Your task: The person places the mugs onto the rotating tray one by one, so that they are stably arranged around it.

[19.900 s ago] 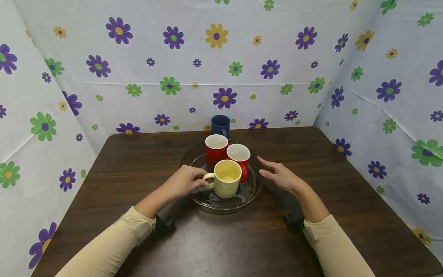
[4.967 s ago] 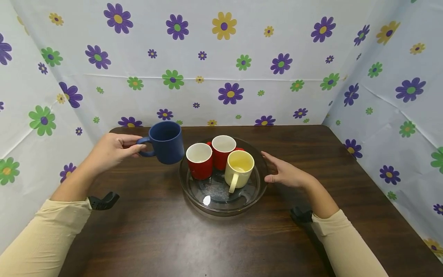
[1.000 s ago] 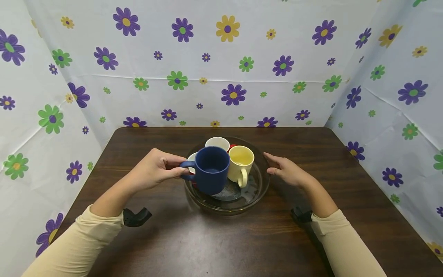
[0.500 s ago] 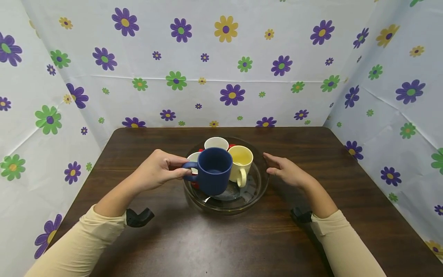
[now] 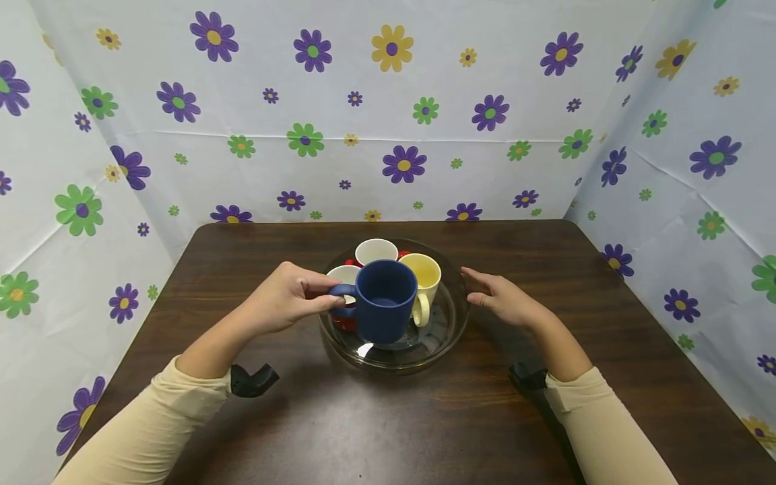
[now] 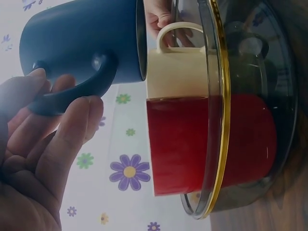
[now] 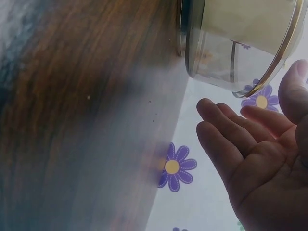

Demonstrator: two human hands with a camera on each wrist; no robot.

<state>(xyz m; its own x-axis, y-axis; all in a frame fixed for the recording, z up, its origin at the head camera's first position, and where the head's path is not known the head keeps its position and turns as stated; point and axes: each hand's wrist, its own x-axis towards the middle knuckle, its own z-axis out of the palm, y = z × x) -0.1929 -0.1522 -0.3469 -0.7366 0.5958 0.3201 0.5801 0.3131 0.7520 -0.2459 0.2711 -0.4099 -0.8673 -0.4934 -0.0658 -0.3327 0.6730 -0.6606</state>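
Note:
My left hand (image 5: pixel 291 300) pinches the handle of a dark blue mug (image 5: pixel 384 310) between thumb and fingers. The mug is upright over the front of a round clear glass bowl (image 5: pixel 447 337); in the left wrist view the blue mug (image 6: pixel 86 41) hangs above the bowl's gold rim (image 6: pixel 224 120). Inside the bowl stand a yellow mug (image 5: pixel 429 273), handle toward the front, and two red mugs with white insides, one at the back (image 5: pixel 376 252) and one at left (image 5: pixel 344 323) partly hidden by the blue mug. My right hand (image 5: pixel 503 300) is beside the bowl's right side, fingers relaxed, holding nothing.
The bowl stands on a dark brown wooden table (image 5: pixel 388 424). Behind and at both sides hangs a white cloth (image 5: pixel 339 114) printed with flowers. Each wrist wears a black camera mount (image 5: pixel 253 382).
First the left hand held the yellow mug's handle, the blue mug behind the bowl. Later it held the blue mug left of the bowl; now over its front, drifting right. Mugs inside were rearranged.

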